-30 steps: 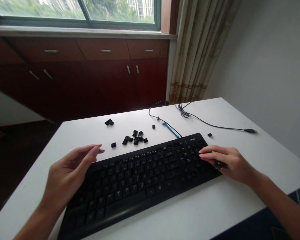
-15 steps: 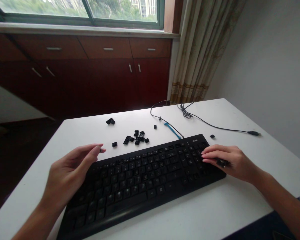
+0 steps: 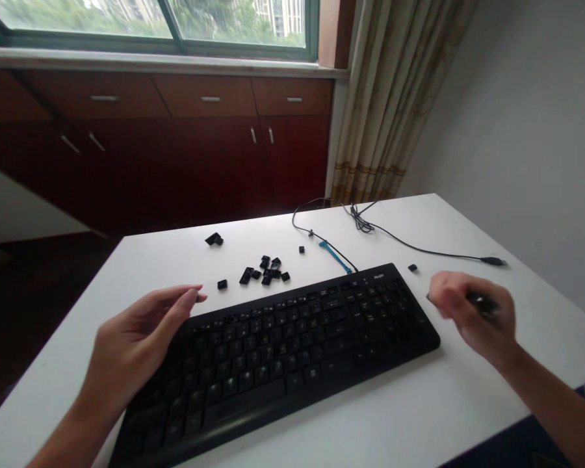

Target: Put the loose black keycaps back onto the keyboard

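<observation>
In the head view, a black keyboard (image 3: 283, 364) lies slantwise on the white desk (image 3: 419, 416), its long axis running from near left to far right. The right hand (image 3: 472, 315) hangs just off its far-right end, so the keyboard lies to the left of that grip. The hand is motion-blurred, but its fingers look curled in, pinching a small dark piece (image 3: 482, 301) whose shape cannot be made out. The left hand (image 3: 131, 344) is over the keyboard's left end. Its grip is loosely spread and empty, with the fingertips reaching past the far edge toward the desk. The keyboard is matte black and low, with some gaps among its keys. Beyond its far edge, a cluster of loose keycaps (image 3: 266, 272) lies nearer the left hand. A single keycap (image 3: 412, 267) lies apart on the right, near the right hand. A blue tool (image 3: 334, 255) lies beside the keyboard's thin cable (image 3: 409, 244), which trails right to a plug (image 3: 492, 261). A curtain (image 3: 394, 97) hangs behind the desk.
</observation>
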Tool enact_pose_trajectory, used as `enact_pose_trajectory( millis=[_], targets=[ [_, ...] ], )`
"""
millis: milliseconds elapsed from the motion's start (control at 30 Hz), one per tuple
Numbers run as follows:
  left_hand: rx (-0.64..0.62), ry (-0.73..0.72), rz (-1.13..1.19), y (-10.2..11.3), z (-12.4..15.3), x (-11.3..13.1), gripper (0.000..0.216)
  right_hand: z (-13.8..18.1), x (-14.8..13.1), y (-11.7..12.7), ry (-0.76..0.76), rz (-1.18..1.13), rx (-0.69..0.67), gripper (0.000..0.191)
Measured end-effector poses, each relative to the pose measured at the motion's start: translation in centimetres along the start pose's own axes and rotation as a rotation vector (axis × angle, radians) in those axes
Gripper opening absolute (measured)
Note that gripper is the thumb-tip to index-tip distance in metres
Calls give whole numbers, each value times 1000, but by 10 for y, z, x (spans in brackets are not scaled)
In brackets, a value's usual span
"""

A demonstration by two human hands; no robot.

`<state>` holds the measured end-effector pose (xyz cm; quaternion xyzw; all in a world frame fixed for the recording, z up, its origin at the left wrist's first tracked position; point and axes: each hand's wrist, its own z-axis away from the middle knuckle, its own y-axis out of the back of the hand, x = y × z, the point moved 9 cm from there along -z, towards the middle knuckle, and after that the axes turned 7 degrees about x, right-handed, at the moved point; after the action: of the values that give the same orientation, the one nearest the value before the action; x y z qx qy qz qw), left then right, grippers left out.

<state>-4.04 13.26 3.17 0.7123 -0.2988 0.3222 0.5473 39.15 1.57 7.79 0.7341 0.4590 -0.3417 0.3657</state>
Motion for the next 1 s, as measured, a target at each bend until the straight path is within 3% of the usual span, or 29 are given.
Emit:
enact_pose_trajectory(
  millis=[33,133,267,400,567,667,800,1000],
  targets=[
    [-11,-38,-20,-1,1,0,37,-3,-3,-1,-77,-138,63,41],
    [-61,-205,-100,-9,9,7,32,-9,-12,-23,-180,-368,71,49],
    [-161,-355,-10,-22,29,25,23,-8,5,-50,-247,-333,45,53],
    [-315,-112,240,-40,43,22,21,-5,26,-59,-312,-292,21,53],
    [-523,188,497,-65,65,18,31,-15,6,-51,-254,-263,88,52],
    [-565,148,534,-68,72,33,36,-12,-8,-78,-214,-25,-73,40],
    [-540,46,568,-66,74,49,28,7,-27,-136,-24,116,-372,5],
    [-580,-37,568,-66,80,58,29,22,-45,-177,217,79,-518,35]
  ],
)
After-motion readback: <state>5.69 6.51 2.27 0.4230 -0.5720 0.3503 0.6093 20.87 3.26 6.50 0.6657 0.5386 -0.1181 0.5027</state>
